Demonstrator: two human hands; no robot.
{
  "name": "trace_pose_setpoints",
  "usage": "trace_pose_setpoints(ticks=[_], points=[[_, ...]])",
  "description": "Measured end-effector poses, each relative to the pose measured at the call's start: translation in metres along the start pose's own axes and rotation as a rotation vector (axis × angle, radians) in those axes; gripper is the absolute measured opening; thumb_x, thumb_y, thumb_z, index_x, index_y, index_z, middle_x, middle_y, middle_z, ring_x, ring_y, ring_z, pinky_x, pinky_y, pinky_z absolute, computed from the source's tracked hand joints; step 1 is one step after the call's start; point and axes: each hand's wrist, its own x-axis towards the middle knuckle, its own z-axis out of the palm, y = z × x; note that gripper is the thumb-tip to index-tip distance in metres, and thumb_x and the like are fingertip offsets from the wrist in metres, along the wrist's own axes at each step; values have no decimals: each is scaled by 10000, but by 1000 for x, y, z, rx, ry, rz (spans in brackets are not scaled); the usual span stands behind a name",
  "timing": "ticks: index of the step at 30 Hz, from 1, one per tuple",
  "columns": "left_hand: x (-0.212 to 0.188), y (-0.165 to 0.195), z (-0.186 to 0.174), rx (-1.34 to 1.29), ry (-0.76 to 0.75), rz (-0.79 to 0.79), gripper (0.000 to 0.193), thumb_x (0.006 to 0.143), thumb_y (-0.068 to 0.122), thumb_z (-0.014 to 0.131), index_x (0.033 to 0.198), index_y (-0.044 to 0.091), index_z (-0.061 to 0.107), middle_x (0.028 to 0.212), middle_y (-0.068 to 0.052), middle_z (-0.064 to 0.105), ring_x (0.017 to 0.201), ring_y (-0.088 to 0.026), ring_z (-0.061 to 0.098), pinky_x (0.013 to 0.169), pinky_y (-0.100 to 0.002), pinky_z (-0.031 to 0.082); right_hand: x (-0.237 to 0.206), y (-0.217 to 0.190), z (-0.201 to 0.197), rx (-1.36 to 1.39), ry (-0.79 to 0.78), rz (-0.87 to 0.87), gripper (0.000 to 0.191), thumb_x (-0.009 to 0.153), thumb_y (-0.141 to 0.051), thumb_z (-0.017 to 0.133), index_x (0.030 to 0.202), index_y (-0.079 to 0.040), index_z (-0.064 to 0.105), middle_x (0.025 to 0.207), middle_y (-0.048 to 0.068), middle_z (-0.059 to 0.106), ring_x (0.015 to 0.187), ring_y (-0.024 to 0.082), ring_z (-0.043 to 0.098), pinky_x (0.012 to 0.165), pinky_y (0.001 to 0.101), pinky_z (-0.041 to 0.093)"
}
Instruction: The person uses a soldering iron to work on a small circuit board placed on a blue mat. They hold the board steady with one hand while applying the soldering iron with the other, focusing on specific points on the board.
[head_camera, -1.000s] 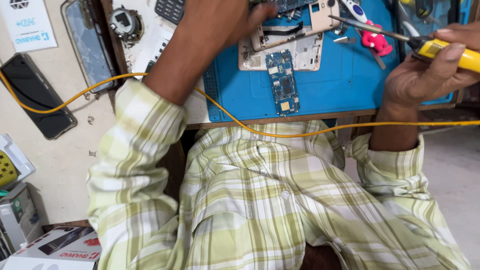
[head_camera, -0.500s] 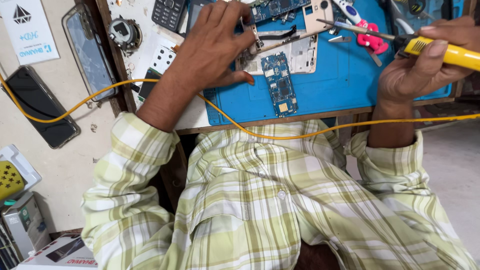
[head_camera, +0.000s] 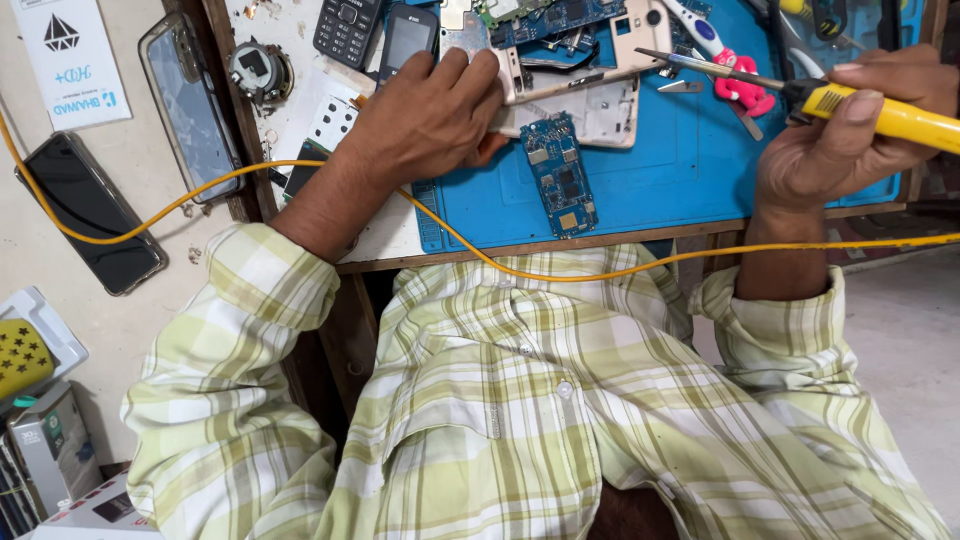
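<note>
My right hand (head_camera: 835, 140) grips a yellow-handled soldering iron (head_camera: 880, 112), its metal tip pointing left over the blue work mat (head_camera: 660, 180). My left hand (head_camera: 425, 120) rests knuckles-up on the mat's left edge, fingers curled on a pale phone frame (head_camera: 590, 100); whether it grips the frame I cannot tell. A bare blue circuit board (head_camera: 560, 185) lies on the mat just right of that hand. The iron's yellow cord (head_camera: 560, 272) runs across my lap and up the left wall.
Two small keypad phones (head_camera: 375, 30) lie at the bench's back left. A pink-handled tool (head_camera: 735, 80) and more boards sit on the mat's far side. Two dark phones (head_camera: 90, 215) hang on the left wall. Boxes (head_camera: 45, 440) stand at lower left.
The view has tipped down and my left hand has drawn back toward me, from reaching far across the bench to resting at the mat's left edge. The right hand keeps the iron.
</note>
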Motion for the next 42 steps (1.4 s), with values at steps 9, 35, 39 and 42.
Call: trace_pose_setpoints(ticks=[9, 35, 39, 42], points=[[-8, -11, -25, -132, 72, 36, 305, 1072, 383, 725, 968, 110, 638, 1072, -54, 551, 961, -200, 590, 761, -329, 471, -8, 5, -3, 29, 55, 21, 180, 1011, -116, 576, 1001, 53, 516, 936, 169, 531, 824, 268, 481, 719, 364, 399], [60, 26, -47, -573, -237, -247, 370, 799, 106, 774, 1166, 128, 732, 1032, -84, 731, 1012, -324, 649, 892, -450, 505, -6, -7, -6, 32, 247, 226, 207, 967, -213, 627, 938, -8, 619, 903, 102, 601, 833, 171, 522, 712, 302, 420], [62, 29, -51, -478, -221, -292, 325, 780, 98, 778, 1101, 125, 736, 954, -98, 712, 958, -334, 636, 848, -457, 500, -3, -18, 1, 80, 234, 262, 221, 995, -206, 626, 958, 12, 633, 909, 108, 596, 827, 160, 511, 688, 286, 404], [61, 24, -58, -599, -159, -346, 307, 798, 109, 790, 1095, 90, 716, 968, -101, 710, 934, -342, 622, 841, -459, 493, 1, -20, 1, 70, 236, 246, 213, 1006, -200, 630, 958, 7, 635, 908, 105, 600, 826, 156, 515, 686, 285, 402]])
